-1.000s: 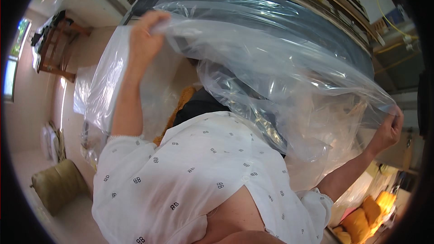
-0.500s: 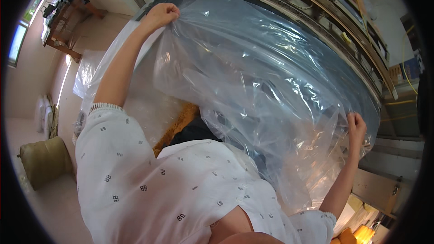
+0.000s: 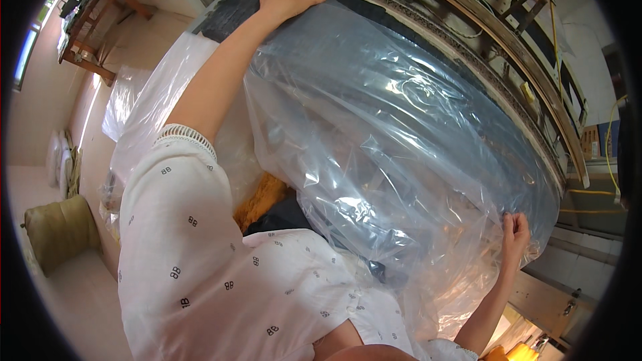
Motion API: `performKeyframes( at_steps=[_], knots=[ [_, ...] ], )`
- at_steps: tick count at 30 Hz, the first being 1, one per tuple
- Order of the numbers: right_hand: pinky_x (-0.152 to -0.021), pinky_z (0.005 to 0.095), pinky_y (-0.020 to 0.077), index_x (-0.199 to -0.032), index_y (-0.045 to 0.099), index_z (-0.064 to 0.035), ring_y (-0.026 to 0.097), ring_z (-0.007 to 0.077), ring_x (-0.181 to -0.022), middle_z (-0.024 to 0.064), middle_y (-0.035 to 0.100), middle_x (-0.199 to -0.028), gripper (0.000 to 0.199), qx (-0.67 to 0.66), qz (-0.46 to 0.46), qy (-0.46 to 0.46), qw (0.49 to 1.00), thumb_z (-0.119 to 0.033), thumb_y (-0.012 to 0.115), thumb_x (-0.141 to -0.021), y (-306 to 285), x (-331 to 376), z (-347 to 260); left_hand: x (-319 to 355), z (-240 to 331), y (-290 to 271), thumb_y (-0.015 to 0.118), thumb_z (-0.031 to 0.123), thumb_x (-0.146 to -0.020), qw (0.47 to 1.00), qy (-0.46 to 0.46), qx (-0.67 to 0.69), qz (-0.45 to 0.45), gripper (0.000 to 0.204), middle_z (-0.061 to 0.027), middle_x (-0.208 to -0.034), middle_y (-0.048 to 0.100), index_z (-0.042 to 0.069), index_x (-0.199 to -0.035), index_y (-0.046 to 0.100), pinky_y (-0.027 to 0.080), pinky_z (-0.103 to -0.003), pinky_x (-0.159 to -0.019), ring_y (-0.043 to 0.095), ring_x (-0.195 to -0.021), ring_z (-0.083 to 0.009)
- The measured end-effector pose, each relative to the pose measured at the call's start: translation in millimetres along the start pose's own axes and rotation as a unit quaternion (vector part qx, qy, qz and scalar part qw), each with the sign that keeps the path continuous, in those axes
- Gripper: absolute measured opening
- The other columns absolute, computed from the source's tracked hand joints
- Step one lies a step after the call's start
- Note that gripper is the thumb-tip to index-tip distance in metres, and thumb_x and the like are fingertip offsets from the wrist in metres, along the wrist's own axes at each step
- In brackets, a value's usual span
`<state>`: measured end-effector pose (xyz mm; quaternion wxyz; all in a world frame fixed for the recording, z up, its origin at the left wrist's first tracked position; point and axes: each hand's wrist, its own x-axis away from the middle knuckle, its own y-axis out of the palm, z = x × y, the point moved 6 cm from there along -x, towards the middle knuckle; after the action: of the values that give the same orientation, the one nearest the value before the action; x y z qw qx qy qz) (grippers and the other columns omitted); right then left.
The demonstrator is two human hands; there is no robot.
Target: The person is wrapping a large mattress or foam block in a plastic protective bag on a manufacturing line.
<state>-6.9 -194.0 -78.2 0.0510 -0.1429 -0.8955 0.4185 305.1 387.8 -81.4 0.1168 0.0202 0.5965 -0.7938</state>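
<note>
The clear plastic sheet (image 3: 401, 140) lies over the dark surface (image 3: 231, 17), draping toward the near side. The left hand (image 3: 287, 0) rests far left, thumb spread; its grip cannot be confirmed. The right hand (image 3: 516, 230), fingertips together, pinches the sheet's right side.

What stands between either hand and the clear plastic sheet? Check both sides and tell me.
Nothing visible stands in the way. The right hand pinches the clear plastic sheet toward its right side. The left hand is at the sheet's far edge, over the dark surface; whether its fingers grip the sheet, I cannot tell.
</note>
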Motion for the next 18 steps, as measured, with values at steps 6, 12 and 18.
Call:
performKeyframes(
  at_steps=[6, 12, 18],
  knots=[
    [-0.059, 0.0204, 0.0299, -0.082, 0.048, -0.003, 0.035, 0.0073, -0.066, -0.0018, 0.041, -0.078, 0.007, -0.002, 0.016, 0.006, 1.0, -0.006, 0.055, -0.081, -3, 35, -9, 4, -9, 12, 0.067, 0.041, -0.067, 0.957, 0.037, 0.287, 0.037, 0.033, -0.0053, -0.077, 0.064, 0.009, -0.076, 0.066, 0.045, -0.035, -0.07, 0.061, -0.076, -0.0209],
    [-0.055, 0.0228, 0.0338, -0.099, 0.055, -0.0009, 0.041, 0.0116, -0.065, 0.0009, 0.046, -0.079, 0.019, 0.063, 0.055, 0.034, 0.996, -0.001, 0.051, -0.08, 1, 74, -11, 33, -41, -20, 0.064, 0.033, -0.071, 0.963, 0.007, 0.177, 0.204, 0.024, -0.0047, -0.078, 0.064, 0.011, -0.08, 0.067, 0.039, -0.038, -0.075, 0.06, -0.078, -0.0217],
    [-0.051, 0.0308, 0.0375, -0.091, 0.057, -0.0002, 0.048, 0.0226, -0.061, 0.0114, 0.048, -0.08, 0.019, 0.261, 0.089, 0.022, 0.961, -0.002, 0.048, -0.076, 2, 117, 27, 33, -42, -16, 0.063, 0.035, -0.072, 0.984, 0.023, 0.099, 0.144, 0.027, -0.0029, -0.082, 0.059, 0.011, -0.084, 0.066, 0.042, -0.032, -0.073, 0.058, -0.078, -0.0186]
  ],
)
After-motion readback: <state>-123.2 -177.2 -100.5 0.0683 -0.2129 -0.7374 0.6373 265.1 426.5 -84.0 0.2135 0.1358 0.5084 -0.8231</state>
